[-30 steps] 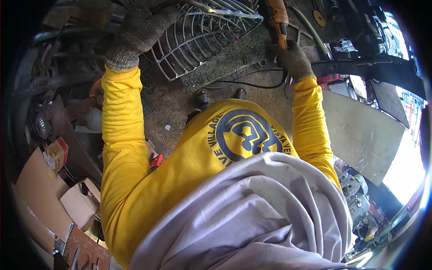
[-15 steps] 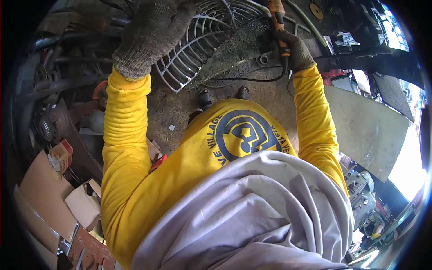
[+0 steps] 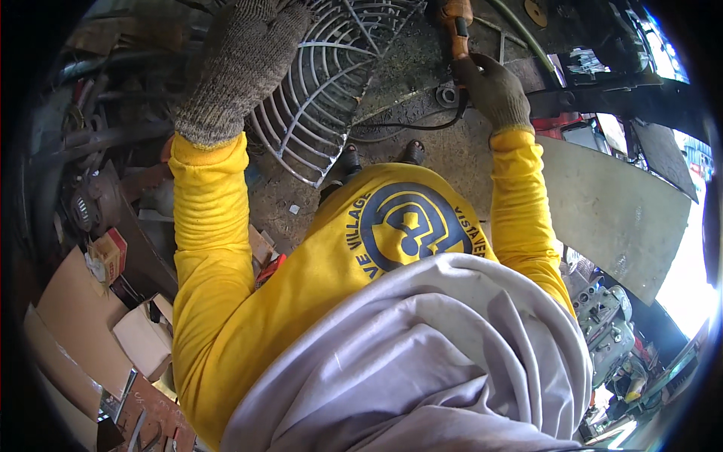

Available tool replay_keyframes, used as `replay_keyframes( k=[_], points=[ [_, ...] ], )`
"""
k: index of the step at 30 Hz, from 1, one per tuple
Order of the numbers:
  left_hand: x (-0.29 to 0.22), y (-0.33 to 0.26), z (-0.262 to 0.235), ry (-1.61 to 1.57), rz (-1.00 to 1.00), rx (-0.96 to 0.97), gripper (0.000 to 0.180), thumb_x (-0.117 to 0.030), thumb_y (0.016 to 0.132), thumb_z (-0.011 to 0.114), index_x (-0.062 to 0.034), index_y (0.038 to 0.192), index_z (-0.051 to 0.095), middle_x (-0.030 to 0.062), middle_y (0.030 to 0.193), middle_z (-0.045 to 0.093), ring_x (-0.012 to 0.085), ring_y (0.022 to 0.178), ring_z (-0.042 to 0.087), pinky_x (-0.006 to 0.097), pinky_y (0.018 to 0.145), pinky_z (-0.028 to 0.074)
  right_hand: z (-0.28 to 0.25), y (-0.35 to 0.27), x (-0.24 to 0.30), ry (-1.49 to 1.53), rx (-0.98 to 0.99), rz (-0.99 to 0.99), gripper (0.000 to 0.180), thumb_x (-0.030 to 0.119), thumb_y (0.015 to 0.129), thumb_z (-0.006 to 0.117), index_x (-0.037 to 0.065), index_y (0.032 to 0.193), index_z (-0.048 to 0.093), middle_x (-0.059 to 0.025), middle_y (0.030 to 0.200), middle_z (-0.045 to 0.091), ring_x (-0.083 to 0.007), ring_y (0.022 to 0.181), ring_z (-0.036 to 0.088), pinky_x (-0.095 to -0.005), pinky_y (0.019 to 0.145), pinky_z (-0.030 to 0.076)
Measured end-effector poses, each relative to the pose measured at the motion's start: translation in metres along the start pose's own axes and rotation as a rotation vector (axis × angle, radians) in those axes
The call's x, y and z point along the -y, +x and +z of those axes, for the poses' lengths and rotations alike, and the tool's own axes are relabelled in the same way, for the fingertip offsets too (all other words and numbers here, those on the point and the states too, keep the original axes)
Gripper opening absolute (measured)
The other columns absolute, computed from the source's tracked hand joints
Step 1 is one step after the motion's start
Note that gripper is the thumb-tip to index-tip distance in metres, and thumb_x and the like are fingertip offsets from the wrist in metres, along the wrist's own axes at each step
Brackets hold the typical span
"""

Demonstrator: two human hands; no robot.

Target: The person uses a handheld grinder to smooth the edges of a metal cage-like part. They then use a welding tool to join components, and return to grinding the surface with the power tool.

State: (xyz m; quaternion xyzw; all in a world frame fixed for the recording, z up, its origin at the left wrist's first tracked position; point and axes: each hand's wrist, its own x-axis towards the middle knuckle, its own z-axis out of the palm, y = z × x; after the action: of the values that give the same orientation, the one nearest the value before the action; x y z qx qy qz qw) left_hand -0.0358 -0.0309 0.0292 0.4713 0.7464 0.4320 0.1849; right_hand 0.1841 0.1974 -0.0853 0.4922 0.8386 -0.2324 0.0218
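Observation:
My left hand (image 3: 248,71), in a grey knit glove, lies over the upper left edge of a wire guard (image 3: 320,98) made of curved metal bars and spokes. Its fingers are closed at the guard's rim and partly cut off by the picture's top edge. The guard tilts over the dark, gritty worktable (image 3: 410,79), one corner jutting past the near edge. My right hand (image 3: 493,90), also gloved, grips the rear end of an orange corded power tool (image 3: 456,26). The tool's front end is out of view. From its rear runs a black cord (image 3: 459,113).
A metal ring (image 3: 446,95) lies by the worktable's near edge, and a brown disc (image 3: 535,13) at the far right. On the right stands a large grey sheet (image 3: 610,211). Cardboard (image 3: 83,324) and a small red box (image 3: 109,256) are at the left.
The wire guard has turned and come nearer to me, its corner now lower and further right. My left hand has come slightly nearer with it. The power tool has shifted slightly left and upward.

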Motion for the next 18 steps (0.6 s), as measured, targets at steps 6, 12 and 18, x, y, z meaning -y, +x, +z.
replay_keyframes(
  k=[6, 12, 18],
  points=[
    [0.037, -0.007, 0.0, 0.098, -0.047, -0.066, 0.049, -0.023, 0.097, 0.054, 0.0072, 0.136, 0.054, 0.023, 0.131, 0.062, 0.0308, 0.116, 0.06, 0.041, 0.102, 0.049, 0.024, 0.006, -0.06, -0.21, -0.428, 0.107, 0.075, 0.064, 0.09, 0.063, 0.006, 0.139, 0.061, -0.0255, 0.128, 0.069, -0.0387, 0.119, 0.067, -0.0451, 0.102, 0.051],
    [0.048, -0.006, 0.002, 0.411, 0.055, -0.049, 0.051, -0.026, 0.098, 0.059, 0.0066, 0.138, 0.054, 0.0269, 0.136, 0.059, 0.0359, 0.129, 0.057, 0.04, 0.11, 0.047, 0.055, 0.04, -0.095, 0.129, -0.109, 0.203, 0.062, 0.059, 0.096, 0.057, 0.006, 0.125, 0.07, -0.0227, 0.109, 0.074, -0.042, 0.11, 0.068, -0.0488, 0.097, 0.051],
    [0.053, -0.002, -0.01, 0.898, 0.536, 0.06, 0.025, -0.014, 0.096, 0.064, -0.0029, 0.118, 0.069, 0.0282, 0.136, 0.06, 0.0391, 0.131, 0.058, 0.041, 0.109, 0.049, 0.056, -0.007, -0.087, 0.385, -0.423, 0.19, 0.046, 0.044, 0.104, 0.053, 0.005, 0.119, 0.072, -0.012, 0.092, 0.074, -0.0267, 0.08, 0.071, -0.0395, 0.077, 0.054]
  ],
)
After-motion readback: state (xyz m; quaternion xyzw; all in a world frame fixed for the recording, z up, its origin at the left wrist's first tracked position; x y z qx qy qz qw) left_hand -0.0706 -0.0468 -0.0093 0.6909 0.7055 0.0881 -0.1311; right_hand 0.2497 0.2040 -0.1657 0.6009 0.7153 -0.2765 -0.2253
